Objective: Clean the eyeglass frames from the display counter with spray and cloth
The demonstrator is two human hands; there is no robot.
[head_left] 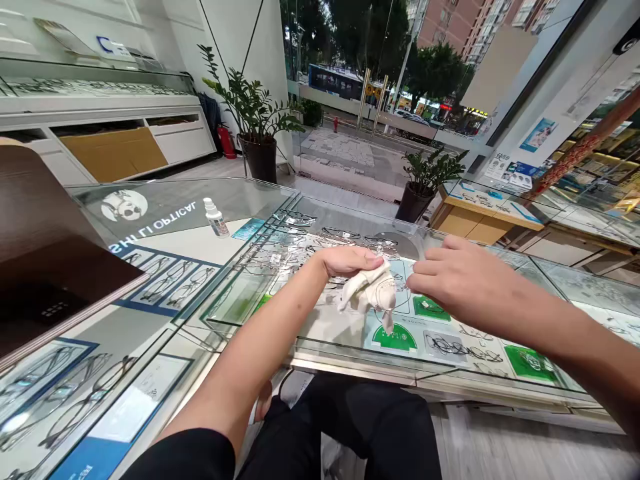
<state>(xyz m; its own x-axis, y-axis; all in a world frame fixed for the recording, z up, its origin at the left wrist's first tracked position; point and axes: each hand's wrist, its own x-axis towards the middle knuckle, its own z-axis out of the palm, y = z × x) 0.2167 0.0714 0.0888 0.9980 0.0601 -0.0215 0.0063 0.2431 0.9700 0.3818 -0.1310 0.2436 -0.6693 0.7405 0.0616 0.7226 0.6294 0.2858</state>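
My left hand (351, 260) is closed on a crumpled white cloth (367, 290), its thumb pressing on top and the cloth's corners hanging down. A thin curved rim, perhaps part of a pair of glasses, shows against the cloth. Just to the right, my right hand (447, 277) is held with its fingers curled in, close to the cloth but apart from it. Whatever its fingertips hold, if anything, is too small to make out. Both hands are above a glass display case (330, 340) with several eyeglasses (445, 347) and green cards inside.
A small white spray bottle (216, 219) stands on the glass counter to the left. At the far left, a dark brown panel (55, 253) juts over the counter. Potted plants (260, 157) stand beyond the counter by the glass front. My legs (370, 427) are below the case edge.
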